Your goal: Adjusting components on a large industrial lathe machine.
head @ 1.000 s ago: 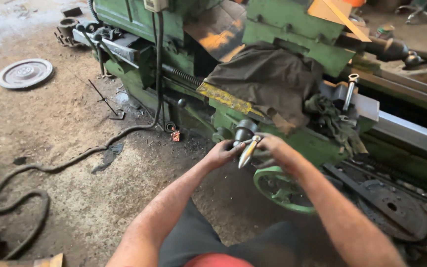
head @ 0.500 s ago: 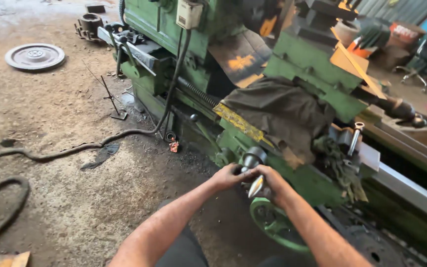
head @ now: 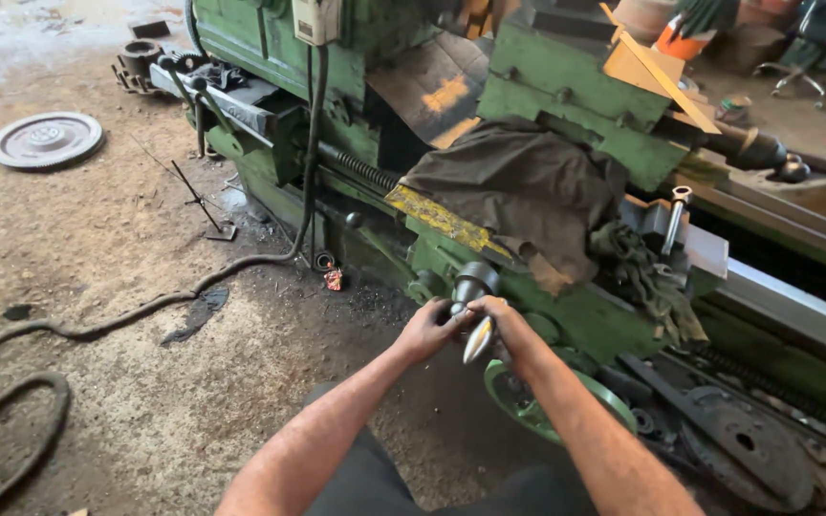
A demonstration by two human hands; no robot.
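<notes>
dusty dirt floor, big green lathe, black hose, metal disc lying flat

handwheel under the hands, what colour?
Green, same as the lathe body. The handwheel shows best in the head view, just below the right hand.

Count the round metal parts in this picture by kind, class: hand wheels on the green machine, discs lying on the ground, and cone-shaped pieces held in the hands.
Green hand wheel: 1
Grey disc on the ground: 1
Shiny cone piece held in both hands: 1
Total: 3
</notes>
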